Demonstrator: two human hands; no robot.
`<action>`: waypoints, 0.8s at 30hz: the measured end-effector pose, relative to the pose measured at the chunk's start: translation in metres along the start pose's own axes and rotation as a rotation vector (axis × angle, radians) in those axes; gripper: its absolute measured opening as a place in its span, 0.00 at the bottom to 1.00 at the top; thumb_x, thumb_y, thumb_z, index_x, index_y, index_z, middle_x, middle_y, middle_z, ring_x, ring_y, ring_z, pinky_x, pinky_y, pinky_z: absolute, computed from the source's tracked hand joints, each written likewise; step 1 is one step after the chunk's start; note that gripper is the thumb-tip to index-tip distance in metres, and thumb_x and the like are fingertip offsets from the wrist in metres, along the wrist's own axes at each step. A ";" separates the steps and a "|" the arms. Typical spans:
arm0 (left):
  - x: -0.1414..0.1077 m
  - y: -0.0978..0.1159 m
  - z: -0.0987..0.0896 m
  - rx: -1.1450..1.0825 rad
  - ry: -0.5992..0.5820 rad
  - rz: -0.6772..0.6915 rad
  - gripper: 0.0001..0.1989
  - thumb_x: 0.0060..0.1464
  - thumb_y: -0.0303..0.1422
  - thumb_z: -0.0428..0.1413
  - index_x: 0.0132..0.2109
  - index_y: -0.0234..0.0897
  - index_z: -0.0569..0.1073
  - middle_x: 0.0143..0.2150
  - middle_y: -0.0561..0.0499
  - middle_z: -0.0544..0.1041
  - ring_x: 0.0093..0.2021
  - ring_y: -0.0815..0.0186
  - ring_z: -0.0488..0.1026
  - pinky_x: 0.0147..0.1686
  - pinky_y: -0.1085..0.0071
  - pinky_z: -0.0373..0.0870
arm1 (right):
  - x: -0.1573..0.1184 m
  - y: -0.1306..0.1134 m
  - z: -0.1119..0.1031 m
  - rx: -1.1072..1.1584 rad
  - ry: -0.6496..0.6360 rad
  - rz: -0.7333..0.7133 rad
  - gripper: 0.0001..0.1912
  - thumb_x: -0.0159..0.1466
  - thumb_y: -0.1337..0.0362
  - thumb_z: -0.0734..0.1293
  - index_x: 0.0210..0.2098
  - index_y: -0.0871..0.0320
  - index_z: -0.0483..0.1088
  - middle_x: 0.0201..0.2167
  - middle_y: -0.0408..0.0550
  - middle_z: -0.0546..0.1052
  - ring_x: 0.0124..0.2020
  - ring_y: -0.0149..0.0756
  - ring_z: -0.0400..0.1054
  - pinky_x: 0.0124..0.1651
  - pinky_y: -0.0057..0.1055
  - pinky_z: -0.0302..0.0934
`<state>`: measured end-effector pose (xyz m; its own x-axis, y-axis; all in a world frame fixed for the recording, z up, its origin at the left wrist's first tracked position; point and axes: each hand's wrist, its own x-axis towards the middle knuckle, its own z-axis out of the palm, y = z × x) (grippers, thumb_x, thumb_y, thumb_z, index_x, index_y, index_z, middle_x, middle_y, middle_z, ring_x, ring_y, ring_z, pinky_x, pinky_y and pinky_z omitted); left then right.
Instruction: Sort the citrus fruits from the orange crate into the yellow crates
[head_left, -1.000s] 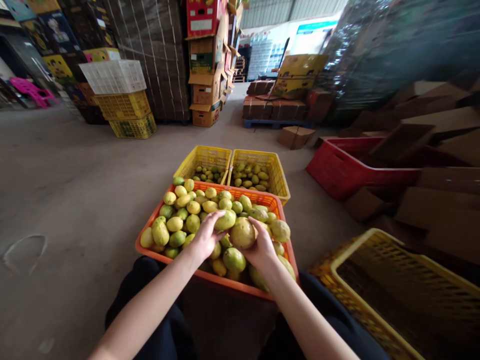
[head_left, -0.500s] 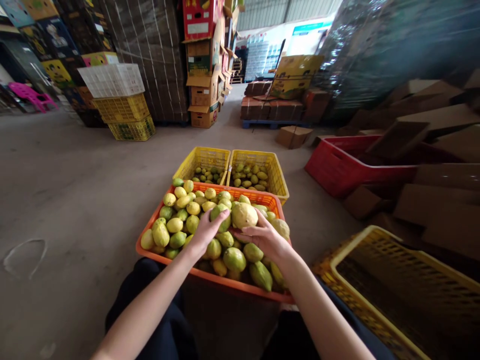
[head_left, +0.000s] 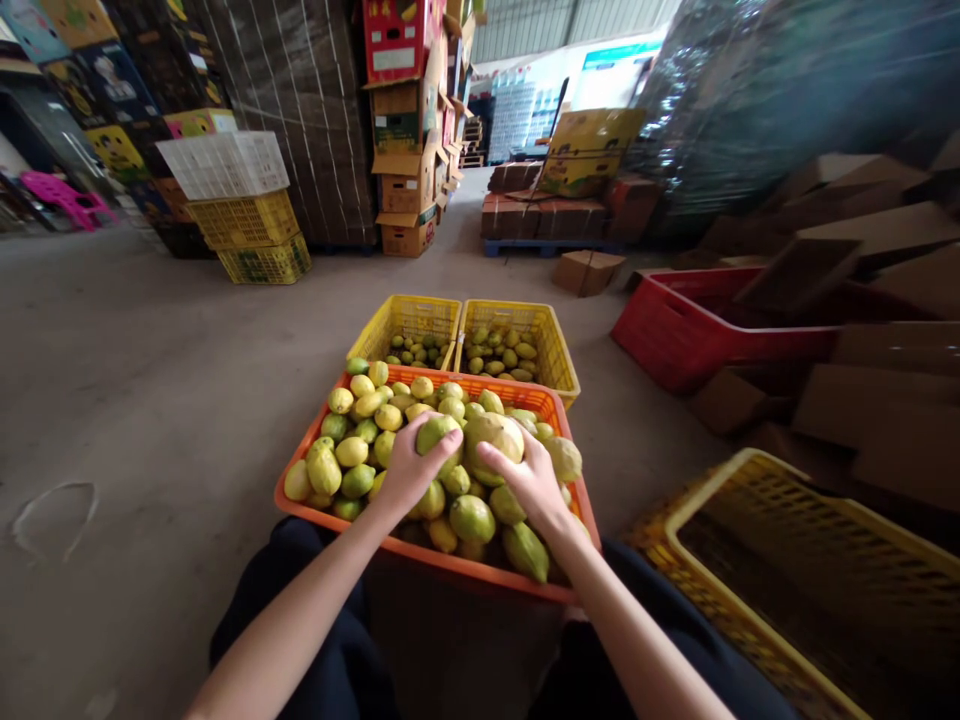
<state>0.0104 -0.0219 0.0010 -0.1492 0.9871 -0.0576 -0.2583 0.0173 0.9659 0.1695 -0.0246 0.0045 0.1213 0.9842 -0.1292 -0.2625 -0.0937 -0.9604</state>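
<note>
Head view showed the left hand (head_left: 409, 468) partly closed around a green fruit (head_left: 433, 436) and the right hand (head_left: 534, 482) curled around a larger pale fruit (head_left: 493, 432), its thumb having moved across the front, apparently steadying it. Both were above the orange crate (head_left: 480, 573). Beyond sat the left yellow crate (head_left: 409, 312) and right yellow crate (head_left: 553, 348); far left stood stacked baskets (head_left: 259, 222).

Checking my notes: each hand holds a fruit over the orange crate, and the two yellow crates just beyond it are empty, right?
Not quite: the head view shows fruit in the left yellow crate and right yellow crate. The rest is right.
</note>
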 end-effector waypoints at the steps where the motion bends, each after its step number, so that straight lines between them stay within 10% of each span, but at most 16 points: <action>1: -0.001 0.001 0.001 0.017 -0.034 0.026 0.10 0.46 0.26 0.71 0.35 0.40 0.78 0.35 0.51 0.79 0.51 0.54 0.76 0.56 0.68 0.72 | 0.000 0.001 0.002 -0.005 0.004 -0.008 0.20 0.43 0.61 0.83 0.35 0.54 0.79 0.35 0.47 0.82 0.45 0.51 0.75 0.52 0.43 0.72; 12: -0.003 0.000 0.000 -0.048 -0.151 0.303 0.12 0.46 0.31 0.72 0.38 0.42 0.80 0.43 0.49 0.80 0.54 0.54 0.74 0.64 0.64 0.67 | -0.001 -0.007 -0.001 -0.199 -0.026 -0.184 0.25 0.41 0.60 0.84 0.38 0.50 0.78 0.35 0.45 0.81 0.40 0.49 0.73 0.50 0.45 0.71; 24: -0.002 -0.006 0.001 -0.206 0.078 0.359 0.22 0.64 0.42 0.48 0.26 0.41 0.78 0.30 0.47 0.78 0.40 0.57 0.75 0.52 0.65 0.72 | -0.013 -0.005 0.001 -0.470 -0.181 -0.471 0.32 0.34 0.55 0.85 0.39 0.50 0.78 0.38 0.48 0.82 0.41 0.51 0.76 0.52 0.47 0.70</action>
<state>0.0135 -0.0236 -0.0040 -0.3345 0.9095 0.2469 -0.3613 -0.3657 0.8577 0.1685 -0.0370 0.0116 -0.0522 0.9417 0.3324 0.2269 0.3354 -0.9143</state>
